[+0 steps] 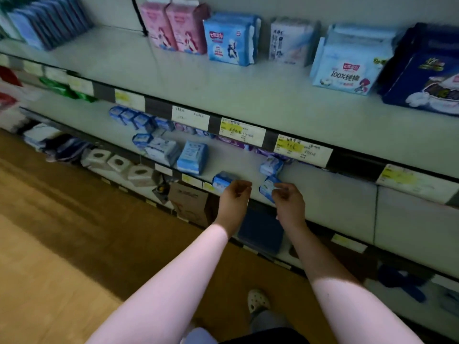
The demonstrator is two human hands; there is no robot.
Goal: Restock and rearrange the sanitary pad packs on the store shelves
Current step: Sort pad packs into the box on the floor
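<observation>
While blur hides grips, L hand [234, 194], R hand [288, 198] near packs [221, 181].

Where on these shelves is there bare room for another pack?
The middle shelf is bare right of the right hand, up to the divider; its left is crowded with blue packs. The top shelf has a bare front strip.

Three small blue packs [271, 166] are counted just beside the fingers [279, 187]. Well above the fingers, two pink packs [173, 28] are counted, together with one white pack [288, 40] and one dark blue pack [422, 68]. To the left of the fingers and lower, three paper rolls [119, 163] and one cardboard box [191, 199] are counted. Below the fingers, one shoe [258, 300] is counted.
</observation>
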